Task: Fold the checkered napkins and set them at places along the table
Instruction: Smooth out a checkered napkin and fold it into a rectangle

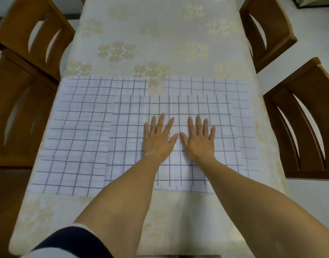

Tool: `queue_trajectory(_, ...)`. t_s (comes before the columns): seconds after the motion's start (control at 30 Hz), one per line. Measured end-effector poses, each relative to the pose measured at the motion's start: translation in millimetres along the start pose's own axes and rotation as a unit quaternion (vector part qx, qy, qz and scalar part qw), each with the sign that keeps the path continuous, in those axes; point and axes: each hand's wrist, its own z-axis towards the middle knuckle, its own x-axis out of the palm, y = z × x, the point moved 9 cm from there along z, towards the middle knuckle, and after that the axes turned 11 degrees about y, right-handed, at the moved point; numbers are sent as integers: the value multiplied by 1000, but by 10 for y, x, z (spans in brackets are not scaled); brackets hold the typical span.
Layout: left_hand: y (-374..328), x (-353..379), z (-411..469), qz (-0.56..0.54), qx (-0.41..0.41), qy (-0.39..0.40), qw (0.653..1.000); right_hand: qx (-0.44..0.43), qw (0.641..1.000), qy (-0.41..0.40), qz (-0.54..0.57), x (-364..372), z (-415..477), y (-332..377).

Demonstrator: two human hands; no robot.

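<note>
Illumination even and soft; no glare, shadows faint. Image slightly soft overall. Wide-angle distortion bows the chairs [297, 116] either side of the hands [158, 138].

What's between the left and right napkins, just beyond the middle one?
Head view: a bare strip of floral tablecloth separates the left napkin and right napkin beyond the middle napkin.

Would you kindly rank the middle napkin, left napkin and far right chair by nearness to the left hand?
1. Middle napkin, under the left hand.
2. Left napkin, beside it on the left.
3. Far right chair, up at the right.
</note>
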Motion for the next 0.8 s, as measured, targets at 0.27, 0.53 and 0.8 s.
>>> queue_trajectory(0.27,54,58,31,8,-1,-30,1000,130,981,-76,122,-286,-94,-858)
queue_trajectory(0.53,70,68,36,13,-4,-26,1000,229,924,-72,298,-498,-103,-1507)
queue_trajectory(0.8,69,61,35,12,-1,-31,999,198,923,-2,330,-591,-78,-1563)
